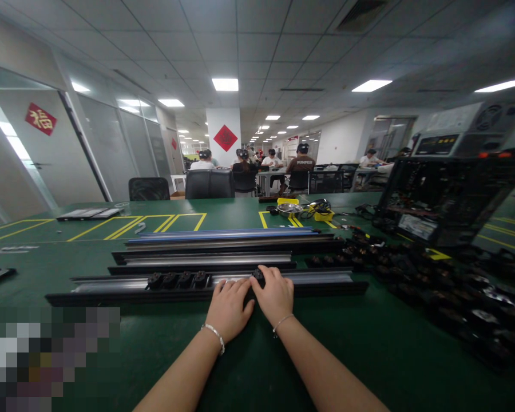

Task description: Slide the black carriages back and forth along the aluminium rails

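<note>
My right hand (275,296) has its fingers closed around a black socket module (258,278) over the channel of the nearest rail. That rail (326,280) is a long metal channel with black sides, lying across the table in front of me. Just left of it, my left hand (229,308) grips the same rail, fingers over the channel and thumb at the near side. What lies under those fingers is hidden. Farther left in the channel, several black socket modules (177,280) sit in a row.
Behind lie more rails (206,260), one bluish (227,234). A heap of black modules (450,297) spreads along the right. An open computer case (429,194) stands beyond it. Yellow items and cables (302,208) lie farther back on the green table (163,349). Several people sit in the background.
</note>
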`<state>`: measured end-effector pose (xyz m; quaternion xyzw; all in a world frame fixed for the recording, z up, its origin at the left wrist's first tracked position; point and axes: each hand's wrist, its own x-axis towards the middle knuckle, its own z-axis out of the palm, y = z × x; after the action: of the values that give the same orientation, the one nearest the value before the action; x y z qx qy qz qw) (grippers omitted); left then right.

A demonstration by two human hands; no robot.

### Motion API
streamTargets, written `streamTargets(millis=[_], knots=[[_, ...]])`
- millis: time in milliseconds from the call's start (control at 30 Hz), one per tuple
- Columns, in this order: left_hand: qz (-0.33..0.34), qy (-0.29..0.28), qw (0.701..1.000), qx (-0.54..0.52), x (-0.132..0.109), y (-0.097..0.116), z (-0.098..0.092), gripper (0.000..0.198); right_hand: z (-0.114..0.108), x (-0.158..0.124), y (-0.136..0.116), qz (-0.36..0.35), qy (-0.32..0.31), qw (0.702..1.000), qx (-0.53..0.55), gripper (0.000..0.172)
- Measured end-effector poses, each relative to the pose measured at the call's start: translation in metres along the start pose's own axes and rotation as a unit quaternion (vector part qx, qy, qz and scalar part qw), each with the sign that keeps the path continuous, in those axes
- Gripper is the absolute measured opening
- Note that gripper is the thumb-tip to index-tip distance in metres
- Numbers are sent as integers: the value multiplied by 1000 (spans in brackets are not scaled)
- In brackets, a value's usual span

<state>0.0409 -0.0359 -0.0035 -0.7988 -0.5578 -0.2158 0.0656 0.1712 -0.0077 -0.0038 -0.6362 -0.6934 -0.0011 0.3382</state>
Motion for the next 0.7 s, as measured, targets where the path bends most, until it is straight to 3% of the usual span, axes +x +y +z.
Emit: streamTargets(millis=[267, 700], knots=[[-83, -8, 996, 24, 5, -36, -10, 39, -2, 2, -1, -2, -1, 1000, -23, 31], [-191, -47, 976, 88, 3, -69, -26, 49, -8, 9, 19, 18, 16, 998, -54, 27]])
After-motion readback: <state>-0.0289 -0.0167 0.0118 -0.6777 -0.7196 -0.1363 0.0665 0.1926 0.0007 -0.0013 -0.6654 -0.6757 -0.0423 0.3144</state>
